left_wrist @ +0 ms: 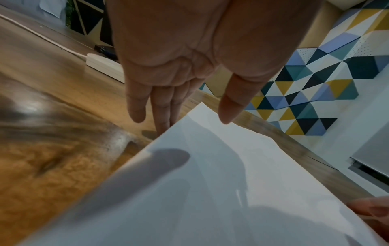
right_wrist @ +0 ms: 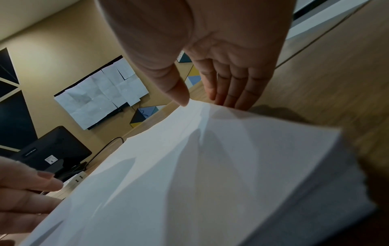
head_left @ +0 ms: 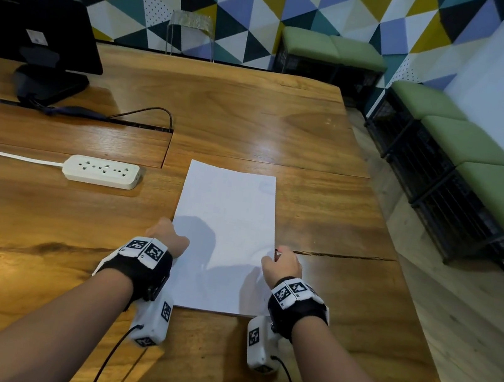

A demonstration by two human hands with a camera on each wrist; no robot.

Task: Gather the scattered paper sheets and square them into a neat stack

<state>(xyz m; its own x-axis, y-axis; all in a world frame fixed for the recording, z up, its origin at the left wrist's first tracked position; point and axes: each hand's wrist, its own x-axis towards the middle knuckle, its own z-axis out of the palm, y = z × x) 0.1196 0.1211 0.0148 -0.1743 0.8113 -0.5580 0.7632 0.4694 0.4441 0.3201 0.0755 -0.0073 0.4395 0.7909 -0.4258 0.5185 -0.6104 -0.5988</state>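
A stack of white paper sheets (head_left: 223, 236) lies flat on the wooden table (head_left: 254, 125), long side running away from me. My left hand (head_left: 167, 237) stands against the stack's left edge. In the left wrist view, the left hand (left_wrist: 193, 123) has straight fingers (left_wrist: 162, 124) touching that edge, with the thumb hovering over the paper (left_wrist: 210, 183). My right hand (head_left: 282, 265) is against the right edge. Seen from the right wrist, the right hand (right_wrist: 208, 104) has straight fingers (right_wrist: 231, 99) beside the paper (right_wrist: 210, 166) and the thumb tip at its top edge.
A white power strip (head_left: 102, 171) with its cord lies left of the paper. A black monitor (head_left: 38, 28) stands at the far left, with a dark cable (head_left: 144, 112) beside it. The table's right edge (head_left: 400, 247) is close, with green-cushioned benches (head_left: 480, 161) beyond it.
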